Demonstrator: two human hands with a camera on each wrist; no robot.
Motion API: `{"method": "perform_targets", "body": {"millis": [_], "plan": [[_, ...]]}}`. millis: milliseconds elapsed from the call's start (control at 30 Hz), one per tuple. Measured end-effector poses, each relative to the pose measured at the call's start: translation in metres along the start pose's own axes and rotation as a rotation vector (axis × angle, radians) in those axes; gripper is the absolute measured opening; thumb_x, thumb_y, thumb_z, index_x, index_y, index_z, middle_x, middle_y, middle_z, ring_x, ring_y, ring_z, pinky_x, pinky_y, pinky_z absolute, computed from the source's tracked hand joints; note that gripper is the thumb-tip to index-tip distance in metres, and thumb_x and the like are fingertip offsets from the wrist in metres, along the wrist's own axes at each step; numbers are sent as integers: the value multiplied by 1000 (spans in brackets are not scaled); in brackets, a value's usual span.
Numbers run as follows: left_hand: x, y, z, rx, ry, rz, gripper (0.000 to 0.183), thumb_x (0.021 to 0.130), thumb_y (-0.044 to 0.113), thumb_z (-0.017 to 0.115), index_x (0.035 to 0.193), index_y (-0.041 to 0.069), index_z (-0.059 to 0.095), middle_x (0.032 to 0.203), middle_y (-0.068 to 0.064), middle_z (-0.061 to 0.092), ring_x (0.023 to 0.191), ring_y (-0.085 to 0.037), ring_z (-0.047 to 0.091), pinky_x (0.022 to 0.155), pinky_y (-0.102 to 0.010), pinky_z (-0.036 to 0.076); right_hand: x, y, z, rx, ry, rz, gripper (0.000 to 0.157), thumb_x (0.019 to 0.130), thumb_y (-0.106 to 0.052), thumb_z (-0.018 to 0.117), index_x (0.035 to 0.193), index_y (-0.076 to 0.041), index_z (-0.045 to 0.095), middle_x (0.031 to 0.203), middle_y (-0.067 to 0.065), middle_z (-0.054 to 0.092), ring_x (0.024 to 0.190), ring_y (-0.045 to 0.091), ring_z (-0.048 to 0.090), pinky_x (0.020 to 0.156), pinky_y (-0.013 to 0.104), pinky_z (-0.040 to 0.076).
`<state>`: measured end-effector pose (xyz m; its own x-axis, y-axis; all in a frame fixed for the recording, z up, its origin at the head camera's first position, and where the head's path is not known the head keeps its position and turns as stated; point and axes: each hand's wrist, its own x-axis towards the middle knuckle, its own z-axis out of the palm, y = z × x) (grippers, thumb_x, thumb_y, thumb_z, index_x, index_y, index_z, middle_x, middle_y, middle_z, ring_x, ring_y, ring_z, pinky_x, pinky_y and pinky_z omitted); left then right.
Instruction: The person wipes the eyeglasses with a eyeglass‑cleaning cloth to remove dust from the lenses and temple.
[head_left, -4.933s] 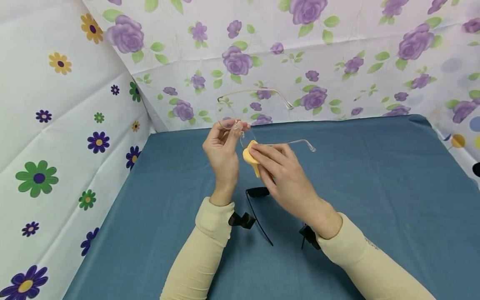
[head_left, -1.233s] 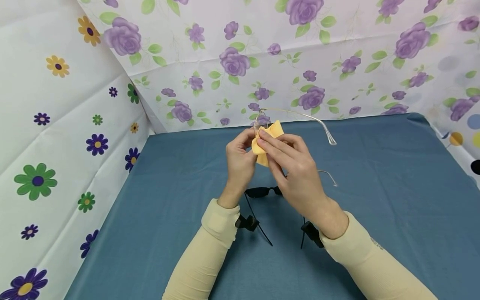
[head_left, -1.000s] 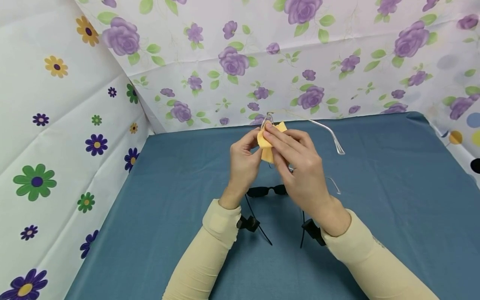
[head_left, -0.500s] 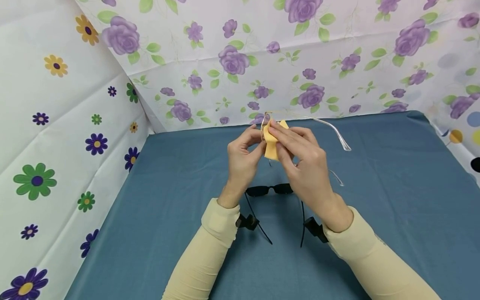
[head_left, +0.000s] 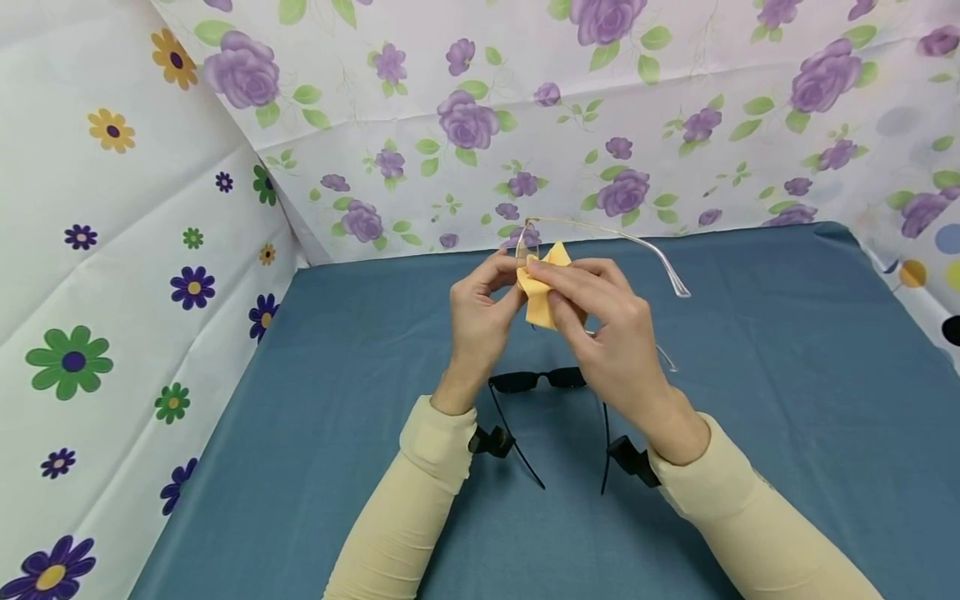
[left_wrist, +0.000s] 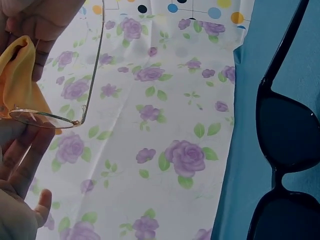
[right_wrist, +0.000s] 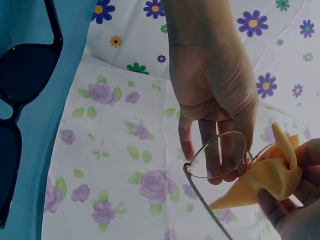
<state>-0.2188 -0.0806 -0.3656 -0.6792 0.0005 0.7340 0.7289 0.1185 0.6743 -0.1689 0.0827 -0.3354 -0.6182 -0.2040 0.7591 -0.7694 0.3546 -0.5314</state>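
My left hand (head_left: 483, 312) pinches a pair of thin gold-rimmed eyeglasses (head_left: 651, 247) near the bridge, holding them up above the table. In my right hand (head_left: 611, 325) a small yellow cloth (head_left: 542, 304) is folded over one lens and pressed between fingers and thumb. The right wrist view shows the other lens uncovered, with the cloth (right_wrist: 270, 180) bunched beyond the bridge. Both temples are unfolded and extend to the right in the head view; my right hand hides part of the lower one.
Black sunglasses (head_left: 517, 382) lie on the blue tablecloth (head_left: 750, 400) below my hands, temples spread toward me. A floral sheet (head_left: 420, 125) hangs behind the table, and another flower-print sheet (head_left: 142, 333) hangs on the left.
Since the oldest frame both hands have moved right and the eyeglasses have turned, with the cloth now higher between my hands. Over the last second the cloth and right fingers shifted slightly on the lens.
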Motion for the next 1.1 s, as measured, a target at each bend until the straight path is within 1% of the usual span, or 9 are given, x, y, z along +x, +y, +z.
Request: {"method": "perform_targets", "body": {"millis": [133, 267, 333, 467, 633, 700, 767, 933, 1100], "plan": [[0, 2, -1, 18, -31, -39, 10, 96, -9, 68, 104, -9, 74, 98, -24, 75, 86, -37, 74, 115, -36, 43, 0, 1, 1, -10, 12, -71, 37, 98, 5, 67, 134, -4, 71, 132, 9, 71, 116, 29, 59, 76, 20, 48], [0, 2, 0, 35, -56, -65, 12, 95, -11, 66, 104, -10, 74, 97, -23, 75, 87, -36, 74, 113, -35, 46, 1, 2, 2, -16, 31, -121, 36, 98, 6, 66, 134, 0, 70, 137, 12, 67, 117, 32, 60, 88, 23, 50], [0, 2, 0, 32, -62, -55, 12, 94, -13, 66, 103, -11, 74, 95, -24, 75, 85, -38, 74, 116, -39, 42, 1, 2, 2, -28, 42, -133, 36, 98, 6, 66, 133, 1, 70, 140, 13, 65, 118, 34, 60, 93, 24, 50], [0, 0, 1, 37, -71, -14, 10, 93, -12, 69, 102, -12, 74, 93, -25, 75, 84, -39, 75, 118, -40, 40, 2, 2, 4, -43, 72, -133, 37, 97, 7, 67, 134, 1, 69, 143, 13, 63, 120, 35, 59, 98, 27, 48], [0, 2, 1, 78, -78, 67, 8, 92, -11, 72, 100, -11, 74, 90, -24, 75, 82, -37, 76, 119, -42, 38, 2, 4, 5, -5, 117, -87, 38, 96, 9, 67, 133, 1, 69, 142, 13, 64, 121, 35, 58, 87, 23, 50], [0, 2, 1, 97, -73, 89, 7, 92, -10, 73, 99, -10, 74, 90, -23, 76, 83, -36, 76, 119, -44, 38, 2, 6, 4, 14, 116, -59, 37, 97, 8, 67, 133, 1, 70, 142, 12, 64, 120, 34, 59, 77, 19, 48], [0, 3, 0, 112, -61, 100, 6, 92, -9, 73, 98, -10, 74, 91, -22, 76, 84, -35, 76, 119, -44, 38, 2, 7, 4, 42, 106, -21, 37, 98, 8, 66, 134, -1, 70, 138, 11, 67, 119, 30, 59, 73, 19, 47], [1, 2, 0, 143, -27, 117, 7, 92, -7, 75, 98, -8, 75, 93, -21, 76, 85, -35, 76, 119, -45, 38, 2, 7, 2, 133, 77, 93, 36, 101, 4, 64, 134, -6, 71, 121, 12, 74, 114, 20, 59, 76, 20, 50], [3, 1, -3, 164, -2, 115, 8, 91, -5, 76, 99, -7, 75, 94, -20, 77, 84, -34, 76, 119, -41, 37, 1, 6, 1, 172, 36, 135, 32, 103, 2, 62, 131, -6, 73, 117, 13, 70, 112, 17, 58, 81, 21, 52]]}}
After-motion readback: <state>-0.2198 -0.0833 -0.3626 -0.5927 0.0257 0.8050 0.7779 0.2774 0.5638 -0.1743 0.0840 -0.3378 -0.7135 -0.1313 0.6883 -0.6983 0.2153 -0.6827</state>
